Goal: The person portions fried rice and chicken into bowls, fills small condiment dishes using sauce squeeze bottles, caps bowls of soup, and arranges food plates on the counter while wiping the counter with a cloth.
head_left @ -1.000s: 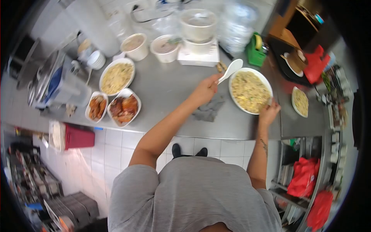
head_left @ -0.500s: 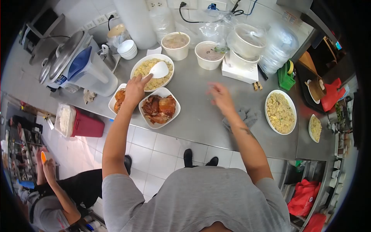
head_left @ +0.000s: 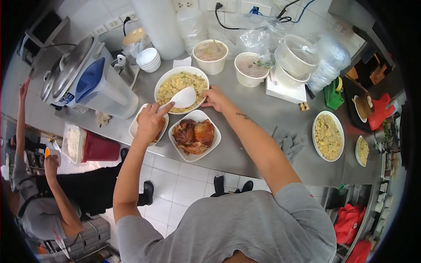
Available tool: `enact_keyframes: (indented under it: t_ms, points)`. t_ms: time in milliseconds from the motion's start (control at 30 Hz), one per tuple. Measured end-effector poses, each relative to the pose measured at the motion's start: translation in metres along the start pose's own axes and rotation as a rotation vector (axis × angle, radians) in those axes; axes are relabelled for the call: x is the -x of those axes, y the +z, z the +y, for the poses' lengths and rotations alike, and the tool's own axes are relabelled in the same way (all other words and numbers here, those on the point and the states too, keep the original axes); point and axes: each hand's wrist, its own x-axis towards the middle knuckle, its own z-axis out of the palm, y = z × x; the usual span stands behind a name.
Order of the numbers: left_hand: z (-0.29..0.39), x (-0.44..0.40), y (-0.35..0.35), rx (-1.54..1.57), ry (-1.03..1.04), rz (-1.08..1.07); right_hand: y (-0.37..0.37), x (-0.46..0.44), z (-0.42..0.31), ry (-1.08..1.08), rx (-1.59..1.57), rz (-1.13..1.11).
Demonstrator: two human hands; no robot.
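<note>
Since the counter point(head_left: 263, 109) no longer parts them, the rice bowl point(head_left: 182, 69), just beyond the square meat bowl point(head_left: 190, 158), and the right hand point(head_left: 214, 98) now touch, which probably steadies the bowl. Beyond the meat bowl's right side, that hand's fingers curl narrowly at the rim; to the meat bowl's left, the left hand's point(head_left: 150, 120) fingers close round the white spoon point(head_left: 186, 96), blade over the rice point(head_left: 173, 85).

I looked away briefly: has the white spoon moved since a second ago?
Yes, leftward: the spoon was right of the white box and is now well left of it.
</note>
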Motion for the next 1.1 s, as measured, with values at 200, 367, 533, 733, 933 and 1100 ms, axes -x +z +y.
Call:
enact_keyframes:
  t_ms: [200, 367, 533, 733, 933, 1100]
  points:
    - [-0.039, -0.009, 0.03, 0.047, -0.1, 0.053, 0.008, -0.012, -0.001, -0.01, -0.101, 0.057]
    - [-0.059, -0.025, 0.044, 0.557, -0.301, 0.13, 0.009, -0.011, -0.004, 0.0, -0.164, 0.102]
    - [-0.048, -0.042, 0.049, 0.241, -0.218, -0.015, 0.003, -0.001, 0.002, -0.019, -0.204, 0.117]
    - [-0.049, -0.066, -0.004, 0.278, -0.378, 0.404, -0.001, 0.027, -0.001, -0.013, -0.307, 0.159]
    - [-0.182, -0.149, 0.031, 0.768, -0.816, 0.808, -0.011, 0.041, -0.009, -0.009, -0.337, 0.141]
    - [-0.269, -0.183, 0.016, -0.5, -0.689, -0.163, -0.014, 0.054, -0.016, -0.034, -0.42, 0.121]
